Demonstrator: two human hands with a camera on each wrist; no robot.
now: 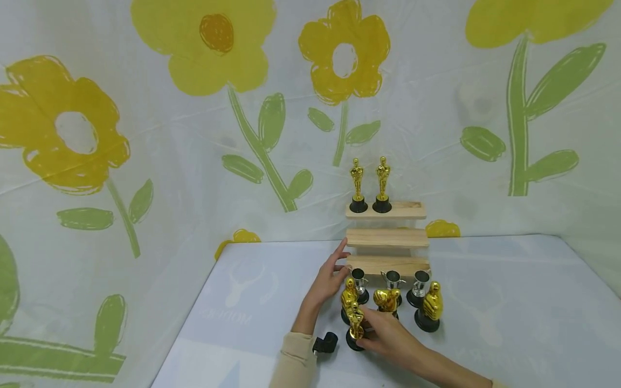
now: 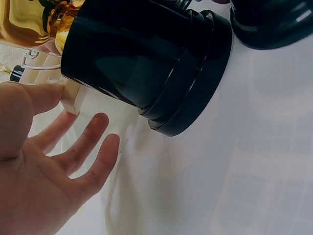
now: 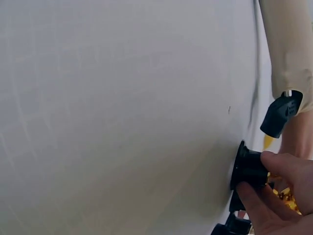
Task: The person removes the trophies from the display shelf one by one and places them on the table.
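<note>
My right hand (image 1: pixel 388 331) pinches the black base of a gold statuette trophy (image 1: pixel 356 320) at the front of the group. In the right wrist view, thumb and fingers lie on either side of that base (image 3: pixel 252 167), which is at the tabletop. My left hand (image 1: pixel 327 280) touches the left end of a three-step wooden display stand (image 1: pixel 388 264), fingers mostly straight. In the left wrist view, its thumb and forefinger meet the end of a wooden board (image 2: pixel 72 95). Two slim gold statuettes (image 1: pixel 383 180) stand on the top step.
Three small silver cups (image 1: pixel 419 288) stand before the stand. Close to them are more gold trophies on black bases (image 1: pixel 433 304), at left, middle and right. A black wrist camera (image 1: pixel 326 343) sits by the left sleeve. A flower-printed cloth (image 1: pixel 417 108) hangs behind the table.
</note>
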